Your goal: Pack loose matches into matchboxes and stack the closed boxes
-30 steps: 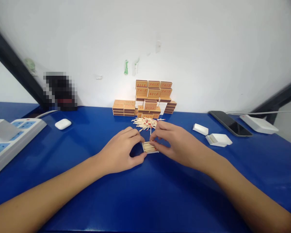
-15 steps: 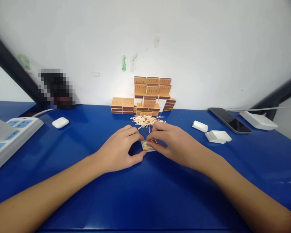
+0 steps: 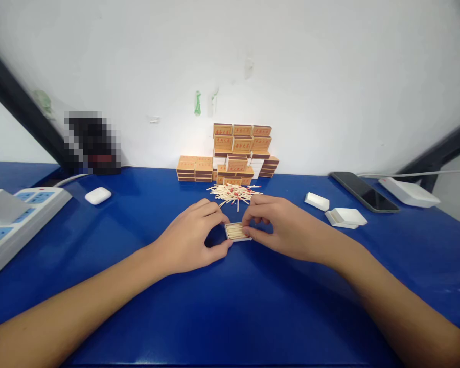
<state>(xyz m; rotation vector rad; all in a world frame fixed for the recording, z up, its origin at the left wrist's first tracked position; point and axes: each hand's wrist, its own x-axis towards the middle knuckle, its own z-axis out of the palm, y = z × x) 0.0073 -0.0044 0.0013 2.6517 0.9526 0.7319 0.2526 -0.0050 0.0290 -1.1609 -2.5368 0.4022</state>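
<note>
A small white matchbox tray (image 3: 237, 238) lies on the blue table, with matches (image 3: 235, 231) laid side by side in it. My left hand (image 3: 195, 235) grips the tray's left end between thumb and forefinger. Over the tray's right end, my right hand (image 3: 276, 223) is closed, its thumb and fingertips at the matches; whether a match is pinched in them is hidden. Just behind the tray is a loose pile of red-tipped matches (image 3: 232, 193). Stacked matchboxes (image 3: 242, 144) with orange labels rise behind the pile, against the wall.
White box pieces (image 3: 316, 201) and a white tray pair (image 3: 346, 217) lie on the right, near a dark phone (image 3: 364, 191) and a white cabled device (image 3: 408, 192). At left are a power strip (image 3: 42, 199) and a white earphone case (image 3: 98, 195). Lower matchbox stacks (image 3: 194, 168) stand at the back.
My right hand has shifted a little right along the tray, uncovering more of the matches. My left hand keeps its hold on the left end. The view has tilted slightly.
</note>
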